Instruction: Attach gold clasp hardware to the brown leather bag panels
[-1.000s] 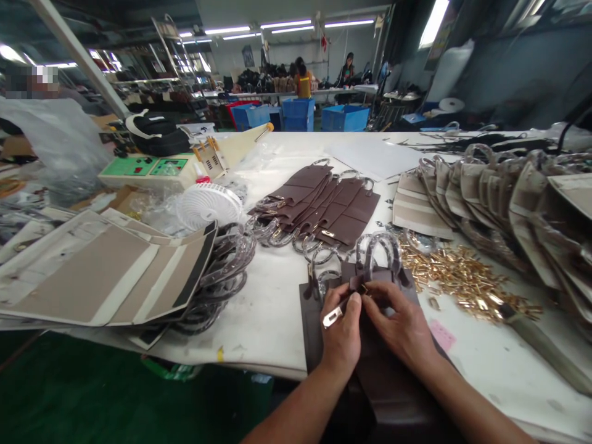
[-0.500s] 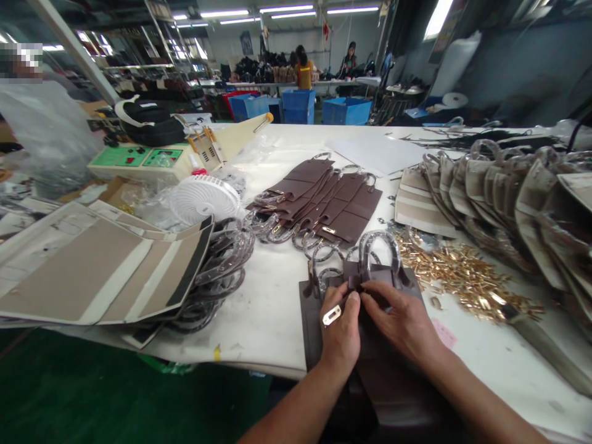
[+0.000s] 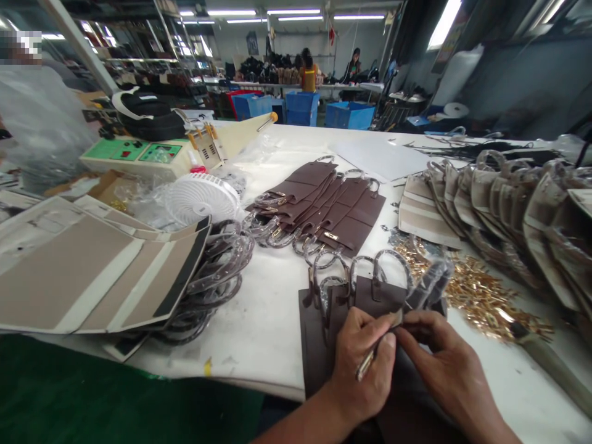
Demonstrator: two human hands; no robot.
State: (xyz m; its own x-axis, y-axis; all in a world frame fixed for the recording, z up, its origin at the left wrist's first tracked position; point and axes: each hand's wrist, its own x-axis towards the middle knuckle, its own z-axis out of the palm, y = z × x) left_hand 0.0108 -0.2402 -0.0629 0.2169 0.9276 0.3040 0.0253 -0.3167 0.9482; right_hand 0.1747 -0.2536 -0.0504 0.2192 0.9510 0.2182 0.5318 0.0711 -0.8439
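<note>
My left hand (image 3: pixel 363 364) is closed on part of a brown leather-like bag panel (image 3: pixel 377 298). A gold-coloured metal plate (image 3: pixel 366 362) sticks out between its fingers, seen nearly edge-on. My right hand (image 3: pixel 446 361) pinches the same piece beside the left fingertips, where a small light tip shows. What lies between the right fingers is mostly hidden. Plastic-wrapped loop handles (image 3: pixel 393 254) rise from the panel's far edge. Under it lies another brown panel (image 3: pixel 311 345), at the table's front edge.
A pile of small gold fittings (image 3: pixel 481 293) lies right, beside a dark-headed tool (image 3: pixel 550 357). Brown bag panels (image 3: pixel 356 213) lie ahead. Beige-lined panels are stacked left (image 3: pixel 106 259) and right (image 3: pixel 425 206). A white fan (image 3: pixel 198 198) and a green-fronted machine (image 3: pixel 134 154) stand left.
Both hands have moved right and slightly nearer, drawing the panel's part with them. The gold plate has turned from face-on to nearly edge-on. A plastic-wrapped handle now leans out to the right.
</note>
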